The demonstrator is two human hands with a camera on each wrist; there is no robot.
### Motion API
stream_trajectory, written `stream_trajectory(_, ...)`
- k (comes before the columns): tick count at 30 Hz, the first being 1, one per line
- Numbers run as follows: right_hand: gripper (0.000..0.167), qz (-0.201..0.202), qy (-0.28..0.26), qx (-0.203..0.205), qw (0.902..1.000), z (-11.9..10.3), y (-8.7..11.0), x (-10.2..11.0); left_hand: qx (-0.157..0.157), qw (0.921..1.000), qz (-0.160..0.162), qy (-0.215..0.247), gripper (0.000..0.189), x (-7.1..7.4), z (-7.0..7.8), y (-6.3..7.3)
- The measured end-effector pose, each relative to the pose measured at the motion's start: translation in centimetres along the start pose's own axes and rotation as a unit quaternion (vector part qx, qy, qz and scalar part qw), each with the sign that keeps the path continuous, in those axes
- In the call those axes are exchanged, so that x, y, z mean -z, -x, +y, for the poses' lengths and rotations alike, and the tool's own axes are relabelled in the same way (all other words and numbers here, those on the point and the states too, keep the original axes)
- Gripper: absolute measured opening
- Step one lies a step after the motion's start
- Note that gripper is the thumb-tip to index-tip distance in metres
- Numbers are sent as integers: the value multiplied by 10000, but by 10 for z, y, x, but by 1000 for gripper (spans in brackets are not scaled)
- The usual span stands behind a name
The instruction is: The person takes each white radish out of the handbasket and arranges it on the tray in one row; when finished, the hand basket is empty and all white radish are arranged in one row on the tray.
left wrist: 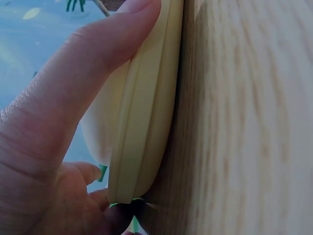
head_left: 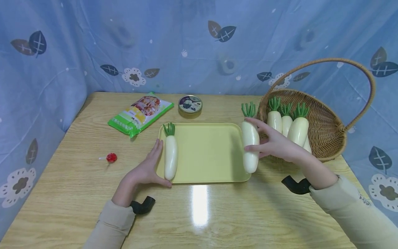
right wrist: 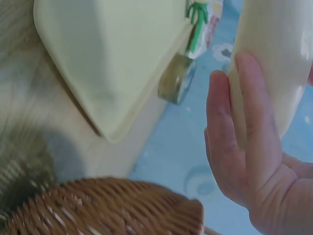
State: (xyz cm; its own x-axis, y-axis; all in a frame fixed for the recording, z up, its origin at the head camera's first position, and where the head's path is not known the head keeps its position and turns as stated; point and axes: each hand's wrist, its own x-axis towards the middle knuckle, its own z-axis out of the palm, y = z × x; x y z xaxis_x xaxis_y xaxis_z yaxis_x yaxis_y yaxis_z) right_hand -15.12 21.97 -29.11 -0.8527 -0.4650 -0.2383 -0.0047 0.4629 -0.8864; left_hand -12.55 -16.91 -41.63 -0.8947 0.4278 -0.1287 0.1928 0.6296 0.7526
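A white radish with green stalks is gripped in my right hand, above the right edge of a pale yellow tray. In the right wrist view the fingers lie along the radish's side. My left hand holds the tray's left front corner, its thumb on the front rim and its fingers along the left side. The left wrist view shows that thumb against the tray's rim. Another radish lies upright along the tray's left side, stalks toward the back.
A wicker basket with a tall handle stands at the right, several radishes inside it. Behind the tray are a round tin and a green and white food packet. A red lollipop lies at the left.
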Motion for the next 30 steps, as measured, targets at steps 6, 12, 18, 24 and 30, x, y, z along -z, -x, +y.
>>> stream_trajectory(6, 89, -123, -165, -10, 9998, 5, -11, -12, -8, 10000, -5, -42, 142, 0, 0, 0)
stream_trajectory(12, 90, -292, -424, 104, 9986, 10, -21, -25, 12, 10000, -13, -27, 143, 0, 0, 0)
stream_trajectory(18, 90, -289, -261, 76, 9992, 9, -29, -38, 17, 10000, -12, -6, 143, 0, 0, 1)
stream_trajectory(24, 89, -380, -253, 34, 9989, 10, -39, -50, 30, 10000, -25, 20, 143, 1, 1, 2)
stream_trajectory(30, 88, -545, -382, 45, 9978, 12, -49, -58, -5, 10000, 3, -6, 143, 1, 0, 1)
